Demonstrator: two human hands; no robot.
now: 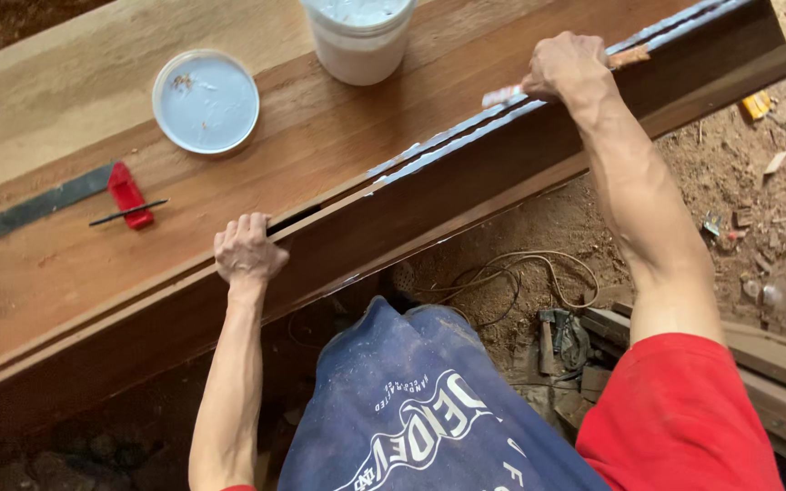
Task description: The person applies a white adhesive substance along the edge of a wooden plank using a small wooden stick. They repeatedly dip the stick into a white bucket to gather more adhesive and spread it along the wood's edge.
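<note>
A blue printed cloth [420,409] and a red sleeve [675,409] are filling the bottom of the frame, the cloth running off the lower edge. Past them, a tangle of cable [511,277] and a dark tool [564,338], hard to identify, are lying on the dirt floor [757,182] under the workpiece. The left hand [247,250] is gripping the long wooden plank [466,195] at its near edge, fingers curling over the top into a narrow gap, their tips hidden. Further along, the right hand [568,68] is clenching around a short stick [629,58] and pressing it onto the plank's top edge, where a pale streak of glue [466,136] is showing. Beyond the plank, on the wide board [320,145], a red-handled square [75,200] is lying with a thin dark pencil [127,214] across it, near a round white lid [206,101]. A white tub [357,36] is standing farthest back, its top cut off
</note>
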